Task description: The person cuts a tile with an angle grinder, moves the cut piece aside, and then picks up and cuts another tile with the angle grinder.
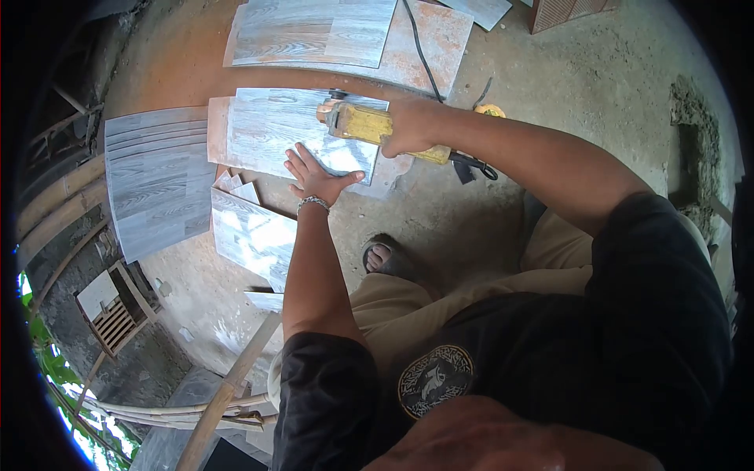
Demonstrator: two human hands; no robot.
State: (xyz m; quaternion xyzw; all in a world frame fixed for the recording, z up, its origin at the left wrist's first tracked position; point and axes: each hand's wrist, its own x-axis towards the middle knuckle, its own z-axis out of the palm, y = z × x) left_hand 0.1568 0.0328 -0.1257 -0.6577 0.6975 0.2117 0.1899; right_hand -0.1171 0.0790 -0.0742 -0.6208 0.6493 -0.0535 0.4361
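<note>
My right hand (410, 125) is wrapped round the yellow body of an angle grinder (363, 122). Its disc end points left, over the far edge of a grey wood-patterned tile (263, 129). Flat on the same tile rests my left hand (318, 174), fingers spread, with a chain bracelet at the wrist. Beneath that tile, a dusty reddish tile (219, 132) sticks out on the left. The grinder's black cord trails from its rear end, beside my right forearm.
A fanned stack of wood-patterned tiles (161, 184) lies to the left. Cut tile pieces (251, 228) sit nearer my feet. More tiles (314, 35) lie at the far side, with a black cable (421, 51) across them. A bamboo pole (228, 392) slants at lower left.
</note>
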